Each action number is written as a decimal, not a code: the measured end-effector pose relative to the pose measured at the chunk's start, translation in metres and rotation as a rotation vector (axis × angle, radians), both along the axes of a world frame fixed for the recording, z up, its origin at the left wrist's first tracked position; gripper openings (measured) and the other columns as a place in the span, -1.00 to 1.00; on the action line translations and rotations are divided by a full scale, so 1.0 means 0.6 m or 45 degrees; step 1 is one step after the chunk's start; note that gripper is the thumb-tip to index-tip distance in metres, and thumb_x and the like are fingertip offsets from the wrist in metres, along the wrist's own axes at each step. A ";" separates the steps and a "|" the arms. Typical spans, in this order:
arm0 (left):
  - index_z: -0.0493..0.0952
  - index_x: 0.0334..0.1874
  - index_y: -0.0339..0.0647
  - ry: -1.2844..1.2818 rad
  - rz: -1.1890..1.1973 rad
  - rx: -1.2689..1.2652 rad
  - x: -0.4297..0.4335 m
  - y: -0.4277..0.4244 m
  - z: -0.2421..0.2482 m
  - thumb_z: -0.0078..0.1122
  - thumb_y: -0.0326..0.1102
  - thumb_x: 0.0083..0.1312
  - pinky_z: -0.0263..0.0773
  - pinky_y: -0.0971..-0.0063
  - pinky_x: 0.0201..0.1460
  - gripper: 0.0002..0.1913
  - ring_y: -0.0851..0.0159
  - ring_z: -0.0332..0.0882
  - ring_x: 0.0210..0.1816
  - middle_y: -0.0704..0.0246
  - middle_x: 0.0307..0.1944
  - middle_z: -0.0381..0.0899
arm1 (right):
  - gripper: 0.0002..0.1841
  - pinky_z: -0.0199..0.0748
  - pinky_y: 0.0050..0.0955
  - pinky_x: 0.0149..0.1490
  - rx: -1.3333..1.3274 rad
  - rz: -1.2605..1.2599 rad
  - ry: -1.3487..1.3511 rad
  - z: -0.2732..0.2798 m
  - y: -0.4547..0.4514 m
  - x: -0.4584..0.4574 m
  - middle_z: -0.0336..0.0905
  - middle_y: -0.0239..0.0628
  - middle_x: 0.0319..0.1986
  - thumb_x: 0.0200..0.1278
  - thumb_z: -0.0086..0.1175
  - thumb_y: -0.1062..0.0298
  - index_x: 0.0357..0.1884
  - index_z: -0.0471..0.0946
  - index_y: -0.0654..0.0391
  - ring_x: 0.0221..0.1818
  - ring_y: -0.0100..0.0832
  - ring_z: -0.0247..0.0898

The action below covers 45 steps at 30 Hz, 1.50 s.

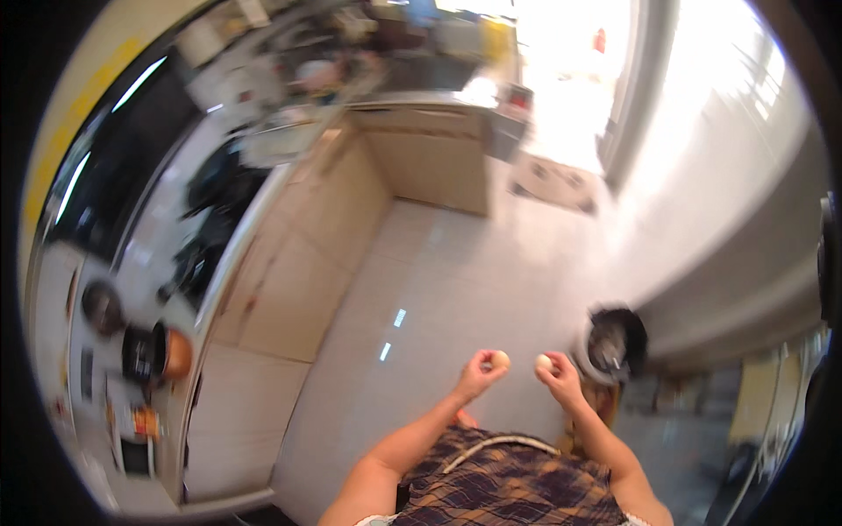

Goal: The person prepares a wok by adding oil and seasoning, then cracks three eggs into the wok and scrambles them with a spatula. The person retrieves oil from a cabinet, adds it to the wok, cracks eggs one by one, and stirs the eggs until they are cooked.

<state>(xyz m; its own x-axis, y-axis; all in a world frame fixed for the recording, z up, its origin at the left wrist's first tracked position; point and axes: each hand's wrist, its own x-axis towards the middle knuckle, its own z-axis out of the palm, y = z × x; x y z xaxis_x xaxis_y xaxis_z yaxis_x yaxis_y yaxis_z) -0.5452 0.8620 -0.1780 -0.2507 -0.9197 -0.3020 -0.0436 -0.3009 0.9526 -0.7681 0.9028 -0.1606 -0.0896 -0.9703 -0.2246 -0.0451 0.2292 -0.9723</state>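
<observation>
My left hand (479, 378) grips an egg (500, 361) between thumb and fingers, a little in front of my body. Another egg (543, 363), paler in this light, is pinched in my right hand (561, 381). The two eggs are held apart at about the same height above the tiled floor (421, 302). Below my arms hangs a dark plaid apron (506, 486) with a light band across its top.
On the left runs a kitchen counter with cabinet doors (263, 276), carrying a gas stove (217, 204) and a copper-coloured pot (176, 355). A bin (608, 348) stands by my right hand. Farther off, a mat (552, 182) lies before a bright doorway.
</observation>
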 end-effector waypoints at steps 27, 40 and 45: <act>0.27 0.33 -0.07 0.612 1.249 -0.426 0.934 -0.607 0.417 0.01 -0.35 0.36 0.45 0.54 -0.12 -0.53 0.41 0.52 -0.15 0.40 -0.02 0.50 | -0.47 0.42 -0.59 -0.12 -0.551 1.385 -0.602 0.395 -0.927 1.077 0.45 -0.32 -0.13 0.24 0.10 0.49 0.26 0.26 0.19 -0.21 -0.60 0.39; 0.26 0.34 -0.08 0.602 1.060 -0.557 1.315 -0.813 0.481 0.08 -0.24 0.37 0.46 0.55 -0.13 -0.50 0.40 0.55 -0.16 0.41 -0.04 0.52 | -0.44 0.38 -0.36 0.11 -1.574 0.724 -0.436 0.458 -1.084 1.469 0.40 -0.03 0.03 0.05 0.18 0.64 0.17 0.36 0.20 0.05 -0.10 0.37; 0.28 0.33 -0.11 0.702 0.969 -0.559 1.403 -0.876 0.472 0.02 -0.25 0.40 0.45 0.58 -0.10 -0.54 0.45 0.52 -0.16 0.42 -0.04 0.52 | -0.45 0.32 -0.33 0.17 -1.622 0.832 -0.254 0.464 -1.126 1.571 0.41 -0.06 0.04 0.02 0.14 0.71 0.14 0.37 0.24 0.09 -0.12 0.36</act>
<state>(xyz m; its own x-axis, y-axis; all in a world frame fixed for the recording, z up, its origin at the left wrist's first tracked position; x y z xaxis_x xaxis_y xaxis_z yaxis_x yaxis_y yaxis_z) 0.2968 0.3362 0.1053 0.4414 -0.8939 0.0787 0.4877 0.3126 0.8152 0.1745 0.2271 0.1176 0.3685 -0.3713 0.8522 0.3576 -0.7896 -0.4986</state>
